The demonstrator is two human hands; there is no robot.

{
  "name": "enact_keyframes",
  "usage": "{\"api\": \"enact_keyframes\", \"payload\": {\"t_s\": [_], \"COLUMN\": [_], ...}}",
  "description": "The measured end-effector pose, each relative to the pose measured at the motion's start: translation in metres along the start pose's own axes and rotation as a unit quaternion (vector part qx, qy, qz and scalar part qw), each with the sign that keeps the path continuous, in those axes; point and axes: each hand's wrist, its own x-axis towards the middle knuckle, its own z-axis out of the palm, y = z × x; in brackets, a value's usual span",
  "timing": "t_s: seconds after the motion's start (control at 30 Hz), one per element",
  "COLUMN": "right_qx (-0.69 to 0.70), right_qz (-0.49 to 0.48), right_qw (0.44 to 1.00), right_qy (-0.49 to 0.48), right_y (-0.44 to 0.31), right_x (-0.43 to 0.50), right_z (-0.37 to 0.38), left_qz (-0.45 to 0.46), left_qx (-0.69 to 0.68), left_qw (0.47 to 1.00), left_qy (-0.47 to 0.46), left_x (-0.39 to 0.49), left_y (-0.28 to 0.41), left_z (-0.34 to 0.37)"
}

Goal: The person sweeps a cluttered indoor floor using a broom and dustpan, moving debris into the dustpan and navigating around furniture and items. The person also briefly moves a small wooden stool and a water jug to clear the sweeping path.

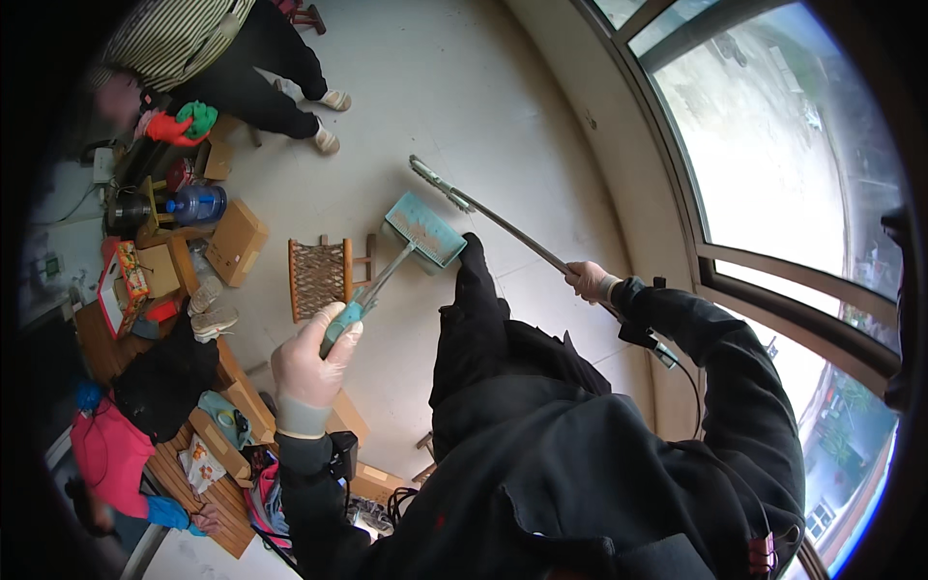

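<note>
My left hand (315,362), in a pale thin glove, grips the teal handle of a long-handled dustpan (424,230). The dustpan's teal pan has brownish dirt on it and lies beyond that hand, close to my shoe. In my right hand (589,281), gloved too, is the metal pole of a floor brush (442,183). The narrow bristled head of the brush is on the far side of the pan, apart from it. A small folding stool with a woven seat (319,280) stands left of the pan.
At upper left a person (239,80) stands with a green cloth (196,119) in a red glove. Another person in pink (116,457) is at lower left. Cardboard boxes (238,243) and a blue water jug (197,204) line the left side. A windowed wall (652,217) runs along the right.
</note>
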Motion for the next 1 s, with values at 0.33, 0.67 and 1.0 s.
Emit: {"api": "enact_keyframes", "payload": {"t_s": [0.33, 0.67, 1.0], "right_qx": [-0.023, 0.019, -0.126], "right_qz": [0.025, 0.150, 0.046], "right_qw": [0.992, 0.968, 0.989], "right_qy": [-0.121, -0.200, -0.063], "right_y": [-0.178, -0.288, -0.424], "right_x": [0.153, 0.353, 0.408], "right_z": [-0.166, -0.437, -0.613], "left_qz": [-0.092, -0.280, -0.416], "left_qx": [-0.007, -0.027, -0.116], "left_qw": [0.996, 0.956, 0.888], "left_qy": [-0.011, 0.089, 0.161], "left_x": [0.182, 0.388, 0.505], "left_y": [0.045, 0.112, 0.137], "left_z": [-0.010, 0.021, 0.001]}}
